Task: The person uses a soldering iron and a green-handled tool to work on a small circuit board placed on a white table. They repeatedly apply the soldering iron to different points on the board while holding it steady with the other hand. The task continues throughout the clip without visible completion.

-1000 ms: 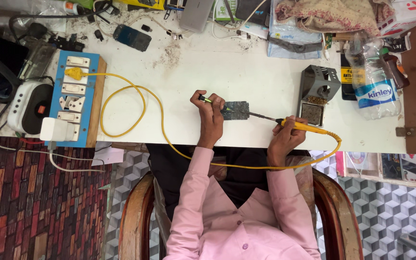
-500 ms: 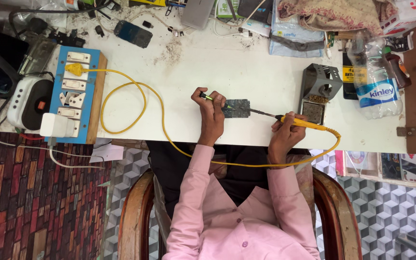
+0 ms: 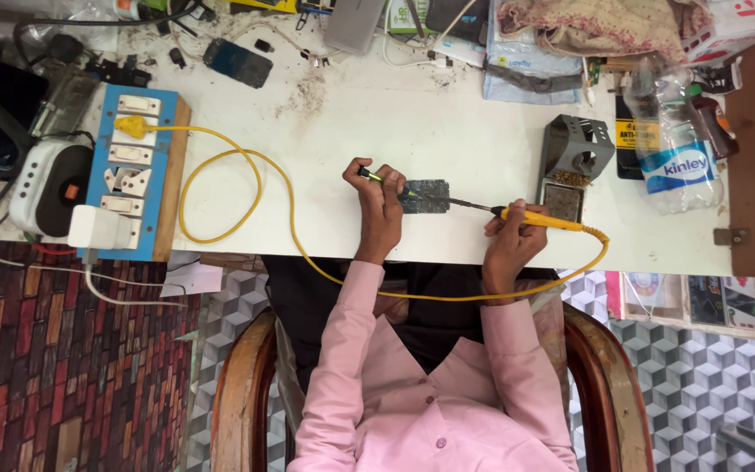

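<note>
A white tabletop (image 3: 447, 122) runs across the upper part of the view, its far edge crowded with clutter, and below it the floor shows a brick-pattern mat on one side and grey cube-pattern tiles on the other. A person in a pink shirt sits in a wooden chair (image 3: 238, 411) at the near edge, both forearms reaching onto the surface.

The left hand (image 3: 381, 199) is closed around a thin green-and-black tool (image 3: 376, 177) and rests against the left end of a small dark circuit board (image 3: 424, 197), which lies flat on the tabletop close to the near edge. The right hand (image 3: 510, 236) grips the yellow handle of a soldering iron (image 3: 535, 218) in a pen-like hold — its metal tip points left and meets the right edge of the board.

The iron's yellow cable (image 3: 246, 166) loops off the handle, drops below the table edge across the person's lap, then climbs back in a wide curl to a yellow plug on a blue switchboard (image 3: 137, 175) at the left. A white adapter (image 3: 98, 227) sits in the board's lower socket.

Just right of the circuit board stands a grey soldering-iron stand (image 3: 577, 153) — a plastic water bottle (image 3: 670, 149) lies beyond it. A dark phone (image 3: 238, 63) lies near the far edge.
</note>
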